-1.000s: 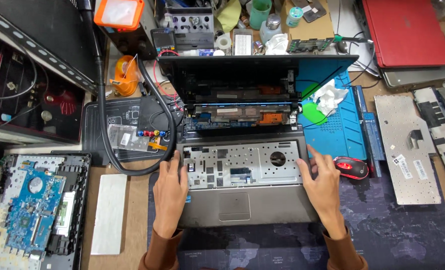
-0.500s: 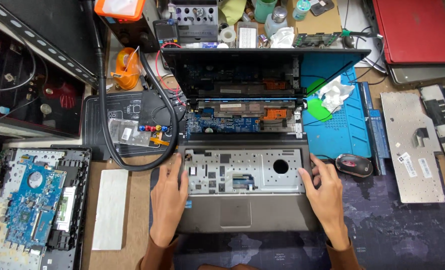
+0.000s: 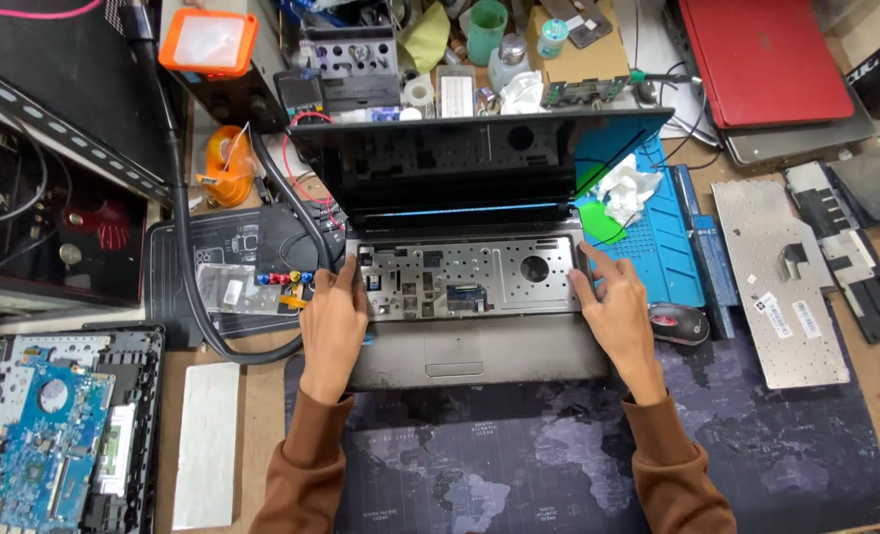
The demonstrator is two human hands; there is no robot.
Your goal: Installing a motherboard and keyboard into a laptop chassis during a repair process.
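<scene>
Pressing flat on the two sides of an opened laptop [image 3: 479, 297], keyboard removed, bare metal tray exposed. Left hand [image 3: 333, 331] laid palm-down over the left edge of the palmrest, fingers stretched up to the left rim of the keyboard tray, not curled round anything. Right hand [image 3: 613, 316] mirrored on the right edge, fingers open and spread, fingertips touching the upper right corner near the hinge; resting on the case, not clamped. Between the two hands: the grey palmrest with its touchpad [image 3: 455, 353], and above that the perforated metal tray. Beyond the fingertips, the dark lid [image 3: 474, 163] tilted back, upright over the base.

Just outside the right hand, a computer mouse [image 3: 679, 322] on the dark world-map desk mat [image 3: 519, 465]; past that, a blue work mat [image 3: 657, 242] with crumpled white paper, then a loose keyboard [image 3: 781, 282] lying face-down, well apart. Further off beyond the lid, a red laptop [image 3: 761, 59].

Just outside the left hand, a row of small coloured screwdriver bits [image 3: 281, 278] and a thick black hose [image 3: 202, 297] looping round. Well to the left of that hand, an opened chassis with a blue circuit board [image 3: 39, 445] and a white strip [image 3: 205, 445].
</scene>
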